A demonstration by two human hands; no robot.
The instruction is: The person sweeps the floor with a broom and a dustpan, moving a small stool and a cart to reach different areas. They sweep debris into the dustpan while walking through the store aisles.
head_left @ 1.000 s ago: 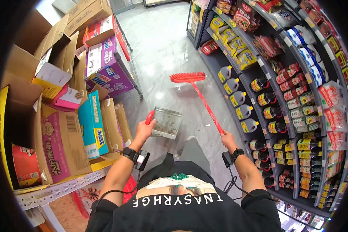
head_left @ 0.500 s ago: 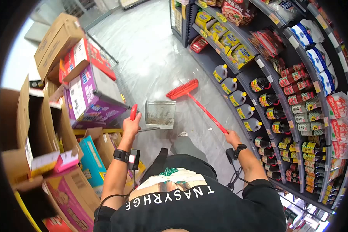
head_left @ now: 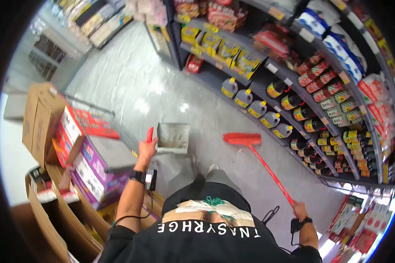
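Note:
My left hand [head_left: 146, 150] is wrapped round the red-ended handle of a metal dustpan [head_left: 173, 136]. The pan's open tray lies low over the grey floor, with dark dirt or stains on its surface. On my right side, my right hand [head_left: 299, 211] grips the long red stick of a broom [head_left: 242, 139]. Its red bristle head rests on the floor near the shelf foot, to the right of the dustpan and apart from it. A small pale scrap seems to lie just under the broom head.
Stocked shelves [head_left: 294, 79] with bottles, jars and packets curve along the right. Open cardboard boxes [head_left: 53, 210] and a purple carton [head_left: 90, 171] crowd the left. Grey floor [head_left: 131, 83] runs forward between them.
The broom head has moved right, away from the dustpan and toward the shelf, and my right hand has moved out and back. My view has turned; the left hand still holds the dustpan.

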